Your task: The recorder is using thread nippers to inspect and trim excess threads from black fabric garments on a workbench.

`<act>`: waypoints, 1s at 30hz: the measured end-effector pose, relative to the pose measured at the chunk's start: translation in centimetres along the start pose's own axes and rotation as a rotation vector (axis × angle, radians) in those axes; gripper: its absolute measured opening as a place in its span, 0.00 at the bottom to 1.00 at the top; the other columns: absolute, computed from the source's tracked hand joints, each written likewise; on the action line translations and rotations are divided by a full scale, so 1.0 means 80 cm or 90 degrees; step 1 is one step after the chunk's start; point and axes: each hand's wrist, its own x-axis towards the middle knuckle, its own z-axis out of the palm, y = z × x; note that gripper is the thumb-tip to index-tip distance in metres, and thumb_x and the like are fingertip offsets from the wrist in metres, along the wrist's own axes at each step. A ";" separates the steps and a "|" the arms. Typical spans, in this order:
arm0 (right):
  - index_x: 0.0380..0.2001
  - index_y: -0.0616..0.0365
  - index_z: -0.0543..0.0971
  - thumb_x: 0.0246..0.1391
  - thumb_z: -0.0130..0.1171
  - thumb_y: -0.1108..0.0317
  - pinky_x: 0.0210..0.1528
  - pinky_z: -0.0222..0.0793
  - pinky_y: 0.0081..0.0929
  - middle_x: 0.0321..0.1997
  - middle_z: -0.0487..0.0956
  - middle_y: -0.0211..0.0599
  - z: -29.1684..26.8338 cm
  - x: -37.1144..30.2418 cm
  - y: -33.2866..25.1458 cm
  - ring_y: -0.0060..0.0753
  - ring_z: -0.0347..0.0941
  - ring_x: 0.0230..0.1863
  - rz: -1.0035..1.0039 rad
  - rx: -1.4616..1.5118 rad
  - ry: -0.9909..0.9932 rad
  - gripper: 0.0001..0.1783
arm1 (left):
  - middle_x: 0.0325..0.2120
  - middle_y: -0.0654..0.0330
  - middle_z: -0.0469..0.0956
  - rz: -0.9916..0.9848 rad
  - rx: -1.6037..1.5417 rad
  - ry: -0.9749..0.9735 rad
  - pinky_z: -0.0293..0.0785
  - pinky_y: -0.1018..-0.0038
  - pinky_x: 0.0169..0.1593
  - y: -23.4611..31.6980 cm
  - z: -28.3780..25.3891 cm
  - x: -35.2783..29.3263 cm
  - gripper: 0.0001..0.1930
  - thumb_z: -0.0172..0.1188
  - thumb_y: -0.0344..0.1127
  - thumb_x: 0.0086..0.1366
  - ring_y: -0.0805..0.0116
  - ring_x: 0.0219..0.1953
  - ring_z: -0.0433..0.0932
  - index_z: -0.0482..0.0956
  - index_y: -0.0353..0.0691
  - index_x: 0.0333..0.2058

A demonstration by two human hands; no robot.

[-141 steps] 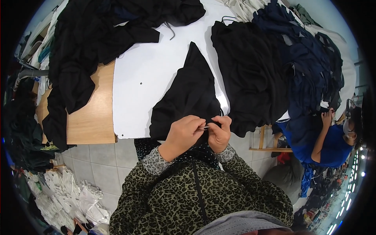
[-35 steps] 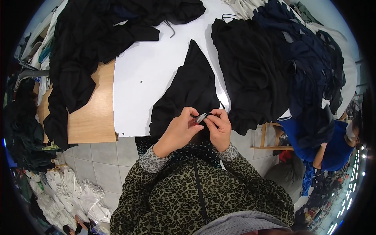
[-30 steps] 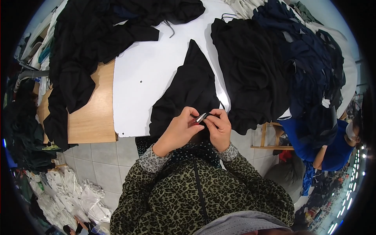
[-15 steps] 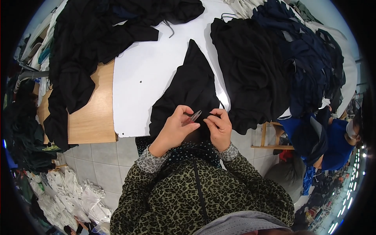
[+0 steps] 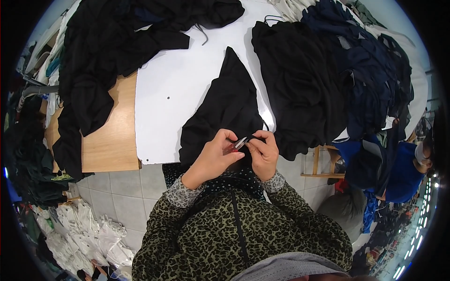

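My left hand (image 5: 213, 153) is closed around small thread snips (image 5: 240, 144) with a bit of red at the grip. The metal tips point right and meet the fingertips of my right hand (image 5: 263, 152). That hand pinches a narrow black edge of the garment, partly hidden by the fingers. Beyond both hands, the black garment (image 5: 220, 105) lies on the white board, tapering to a point at its far end. Whether the blades touch a thread is too small to tell.
The white board (image 5: 159, 117) lies over a wooden tabletop (image 5: 117, 126). Black garments (image 5: 93, 51) are heaped at the left, with another black pile (image 5: 300, 84) and navy garments (image 5: 370, 79) at the right. A person in blue (image 5: 405, 173) is at the far right. White bundles (image 5: 84, 229) lie on the floor.
My left hand has brought the snips rightward, so their tips now reach the fingers of my right hand. A strip of black edge now shows between the hands. The person in blue has shifted slightly.
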 end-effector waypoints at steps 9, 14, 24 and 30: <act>0.29 0.65 0.80 0.45 0.63 0.78 0.36 0.65 0.25 0.37 0.72 0.39 0.001 0.000 -0.009 0.36 0.69 0.37 0.075 0.048 0.017 0.06 | 0.25 0.65 0.72 0.038 0.028 0.022 0.64 0.84 0.30 0.003 0.005 0.003 0.18 0.63 0.27 0.58 0.82 0.27 0.67 0.63 0.36 0.42; 0.29 0.64 0.80 0.45 0.63 0.78 0.36 0.65 0.25 0.36 0.73 0.39 0.002 -0.001 -0.006 0.36 0.69 0.37 0.051 0.050 0.024 0.06 | 0.30 0.57 0.75 0.009 0.015 0.004 0.71 0.78 0.38 0.004 0.004 0.005 0.18 0.62 0.28 0.58 0.76 0.34 0.73 0.63 0.33 0.42; 0.29 0.65 0.79 0.45 0.63 0.78 0.35 0.65 0.24 0.36 0.72 0.39 0.000 0.003 -0.010 0.35 0.69 0.36 0.039 0.038 0.015 0.06 | 0.25 0.66 0.72 0.050 -0.040 0.026 0.64 0.84 0.31 -0.011 0.005 0.006 0.17 0.62 0.27 0.59 0.83 0.27 0.67 0.63 0.36 0.42; 0.30 0.68 0.78 0.46 0.62 0.79 0.34 0.64 0.21 0.38 0.72 0.38 -0.001 0.001 -0.007 0.31 0.69 0.36 0.077 0.071 0.042 0.06 | 0.25 0.64 0.74 0.044 0.012 0.043 0.65 0.84 0.30 0.007 0.007 -0.004 0.19 0.63 0.27 0.57 0.83 0.26 0.68 0.62 0.36 0.42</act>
